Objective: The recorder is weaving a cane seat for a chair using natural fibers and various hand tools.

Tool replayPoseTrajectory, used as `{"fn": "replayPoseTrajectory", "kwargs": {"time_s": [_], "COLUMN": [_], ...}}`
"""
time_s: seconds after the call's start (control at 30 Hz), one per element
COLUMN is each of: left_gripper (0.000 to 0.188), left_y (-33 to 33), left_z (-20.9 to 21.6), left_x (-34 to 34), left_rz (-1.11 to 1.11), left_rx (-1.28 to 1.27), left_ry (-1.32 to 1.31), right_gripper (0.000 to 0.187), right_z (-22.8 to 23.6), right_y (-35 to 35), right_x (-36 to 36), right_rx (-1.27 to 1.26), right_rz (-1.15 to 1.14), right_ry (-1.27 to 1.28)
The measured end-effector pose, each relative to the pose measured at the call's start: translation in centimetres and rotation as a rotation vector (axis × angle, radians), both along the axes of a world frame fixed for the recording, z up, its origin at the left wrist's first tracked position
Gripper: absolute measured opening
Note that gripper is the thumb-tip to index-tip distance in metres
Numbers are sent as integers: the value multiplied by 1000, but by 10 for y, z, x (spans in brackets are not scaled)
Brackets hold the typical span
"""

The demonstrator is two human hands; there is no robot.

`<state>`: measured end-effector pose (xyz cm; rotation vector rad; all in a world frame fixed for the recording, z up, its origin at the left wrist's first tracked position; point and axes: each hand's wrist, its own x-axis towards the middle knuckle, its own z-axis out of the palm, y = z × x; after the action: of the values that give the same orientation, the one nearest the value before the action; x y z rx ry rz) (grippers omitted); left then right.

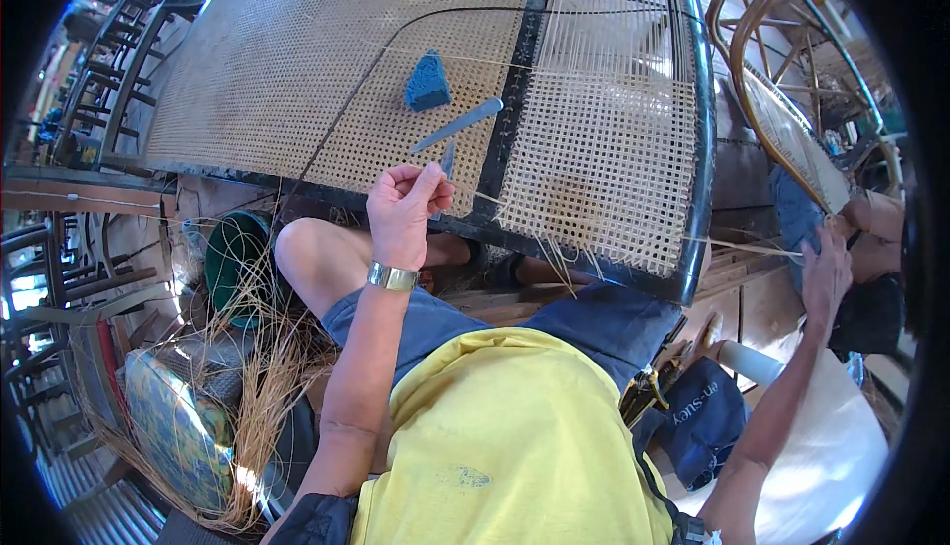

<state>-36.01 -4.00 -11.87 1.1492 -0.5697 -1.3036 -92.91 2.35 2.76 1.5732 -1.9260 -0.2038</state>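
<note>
A dark-framed woven cane panel (604, 149) lies across in front of me, its weave looser at the far right end. Just over its near edge, my left hand (404, 211) is closed in a pinch on a small pointed grey blade (448, 159), its tip upward. Beyond that hand lie a flat grey knife-like tool (460, 125) and a blue block (427, 82). Out at the far right, my right hand (827, 270) is closed around pale cane strands (742, 247) that stretch from the panel's right edge. Its fingertips are partly hidden.
A bundle of loose cane (267, 407) and a green bucket (237, 263) stand at my left. A wooden chair frame (757, 60) is at the far right, near another person's arm (876, 219). A dark blue bag (705, 416) lies by my right side.
</note>
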Motion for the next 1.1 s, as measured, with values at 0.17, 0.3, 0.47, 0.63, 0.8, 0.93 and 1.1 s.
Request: {"fn": "replayPoseTrajectory", "kwargs": {"time_s": [0.17, 0.3, 0.47, 0.63, 0.8, 0.93, 1.1], "left_gripper": [22, 21, 16, 37, 25, 17, 20], "left_y": [15, 24, 17, 55, 65, 41, 1], "left_z": [21, 30, 11, 13, 2, 18, 8], "left_x": [-27, -42, -22, -91, -107, -110, -51], "left_rz": [-84, -210, -79, -519, -638, -612, -425], "left_rx": [29, 91, 0, 210, 57, 138, -38], "left_ry": [-9, 79, 22, 194, -6, 323, 416], "right_gripper": [46, 38, 13, 10, 15, 24, 45], "right_z": [-26, -72, -82, -87, -91, -89, -102], "right_y": [-26, -21, 4, 17, 38, 65, 144], "right_x": [208, 298, 292, 278, 292, 266, 147], "right_rx": [132, 604, 629, 372, 191, -113, -189], "right_rz": [542, 603, 332, 256, 375, 432, -52], "right_ry": [-1114, -1687, -1868, -1696, -1636, -1343, -1020]}}
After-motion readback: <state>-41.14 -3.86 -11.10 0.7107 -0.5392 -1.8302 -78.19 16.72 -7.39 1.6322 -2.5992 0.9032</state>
